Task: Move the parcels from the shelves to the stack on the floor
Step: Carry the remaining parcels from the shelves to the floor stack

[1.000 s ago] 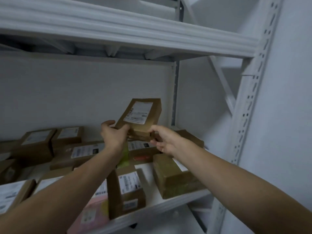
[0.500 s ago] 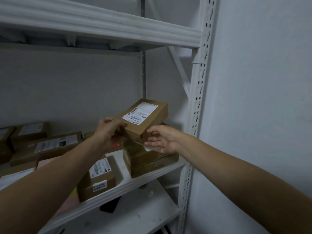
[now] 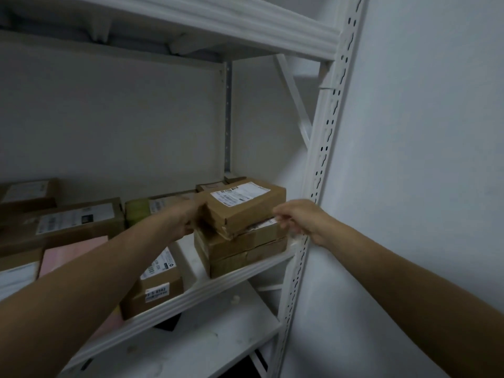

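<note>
Fingers (image 3: 194,212) of left hand (image 3: 185,221) wrapped round left end of labelled brown parcel (image 3: 240,207), parcel atop two stacked boxes (image 3: 240,252) at right end of shelf (image 3: 218,286), right hand (image 3: 302,221) curled beside its right end, grip unclear.

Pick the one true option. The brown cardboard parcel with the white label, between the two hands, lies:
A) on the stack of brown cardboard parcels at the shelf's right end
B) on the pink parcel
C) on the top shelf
A: the brown cardboard parcel with the white label lies skewed on the stack of brown cardboard parcels at the right end of the white metal shelf.
</note>
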